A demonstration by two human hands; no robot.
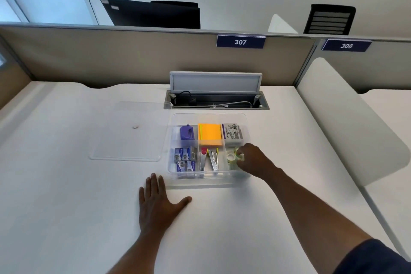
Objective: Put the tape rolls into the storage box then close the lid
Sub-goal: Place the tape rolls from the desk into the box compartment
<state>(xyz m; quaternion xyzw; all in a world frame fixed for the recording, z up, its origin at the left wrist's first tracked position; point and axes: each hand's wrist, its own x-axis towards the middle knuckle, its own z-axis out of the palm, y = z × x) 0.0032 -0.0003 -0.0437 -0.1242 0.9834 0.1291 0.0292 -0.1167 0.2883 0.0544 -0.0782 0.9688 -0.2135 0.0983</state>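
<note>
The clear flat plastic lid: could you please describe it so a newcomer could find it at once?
Start at the white desk and find the clear compartmented storage box. The clear flat plastic lid lies flat just left of it; unlike the box, it holds nothing and is nearly invisible.

Partition signs (pixel 240 41) read "307" and, beside it, "306".

This is an open-plan office. A white desk (pixel 66 184) meets a beige fabric partition (pixel 133 55) carrying dark blue number plates 307 (pixel 240 41) and 306 (pixel 346 45). An open grey cable hatch (pixel 215 93) sits at the far edge; beyond, what looks like a black monitor back (pixel 151 13) and a black mesh chair (pixel 329 20).
</note>
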